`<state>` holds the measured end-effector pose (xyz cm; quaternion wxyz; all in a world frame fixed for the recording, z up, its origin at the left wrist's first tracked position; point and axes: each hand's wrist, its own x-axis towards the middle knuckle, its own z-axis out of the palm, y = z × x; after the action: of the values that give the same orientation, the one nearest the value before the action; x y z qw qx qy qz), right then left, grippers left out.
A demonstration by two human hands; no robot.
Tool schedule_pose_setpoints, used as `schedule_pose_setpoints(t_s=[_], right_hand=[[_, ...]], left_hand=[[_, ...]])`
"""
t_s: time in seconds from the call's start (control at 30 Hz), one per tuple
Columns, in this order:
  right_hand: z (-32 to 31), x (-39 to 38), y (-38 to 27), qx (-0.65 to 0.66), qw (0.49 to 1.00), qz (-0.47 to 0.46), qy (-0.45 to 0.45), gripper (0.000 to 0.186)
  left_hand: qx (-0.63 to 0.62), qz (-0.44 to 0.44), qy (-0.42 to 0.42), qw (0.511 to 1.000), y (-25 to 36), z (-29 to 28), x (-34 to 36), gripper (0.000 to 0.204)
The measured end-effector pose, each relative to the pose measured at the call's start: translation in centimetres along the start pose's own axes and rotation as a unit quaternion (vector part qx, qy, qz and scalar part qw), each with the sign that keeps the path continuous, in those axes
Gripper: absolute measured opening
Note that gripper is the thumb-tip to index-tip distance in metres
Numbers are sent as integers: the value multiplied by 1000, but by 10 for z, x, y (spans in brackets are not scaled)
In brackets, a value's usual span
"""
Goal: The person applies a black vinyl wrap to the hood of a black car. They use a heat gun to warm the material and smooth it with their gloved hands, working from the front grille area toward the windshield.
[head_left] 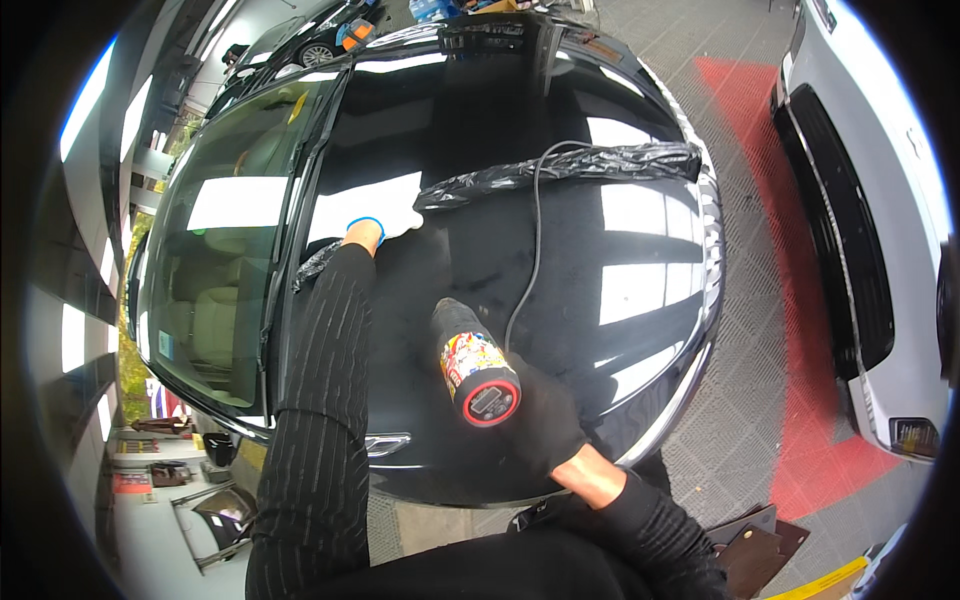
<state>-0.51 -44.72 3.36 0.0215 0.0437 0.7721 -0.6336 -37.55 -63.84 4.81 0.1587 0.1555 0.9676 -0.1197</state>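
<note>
Over the shiny black car hood (480, 250), my right hand (545, 415) in a black glove is closed round the grip of a heat gun (470, 365). The gun has a colourful patterned body and a red-ringed display, and its dark nozzle points toward the windshield side. My left hand (395, 212) wears a white glove with a blue cuff and reaches over the hood close to the windshield. It touches or nearly touches the end of a bunched strip of black plastic film (560, 170). Its fingers blend into a white reflection.
A grey cord (537, 220) runs from the gun across the hood and over the film. The windshield (230, 230) lies at the left. A white car (870, 230) stands at the right, beyond grey and red floor tiles (745, 270). Dark panels (760, 550) lie at the lower right.
</note>
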Motion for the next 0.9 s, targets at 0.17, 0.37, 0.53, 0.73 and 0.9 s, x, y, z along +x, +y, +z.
schedule_pose_setpoints(t_s=[0.17, 0.37, 0.53, 0.73, 0.9], right_hand=[[3, 3, 7, 26, 999, -8, 26, 35], [14, 7, 8, 14, 999, -1, 32, 28], [26, 9, 7, 17, 999, -18, 47, 24], [30, 9, 9, 18, 998, -17, 57, 28], [32, 9, 9, 11, 998, -27, 59, 32]], left_hand=[[16, -13, -37, 999, 0, -2, 5, 78], [9, 64, 27, 998, -4, 4, -3, 81], [-27, 139, 65, 988, -13, 14, 4, 83], [-76, 125, -54, 988, -17, 12, 23, 87], [-131, 109, -109, 979, -6, 1, 10, 84]])
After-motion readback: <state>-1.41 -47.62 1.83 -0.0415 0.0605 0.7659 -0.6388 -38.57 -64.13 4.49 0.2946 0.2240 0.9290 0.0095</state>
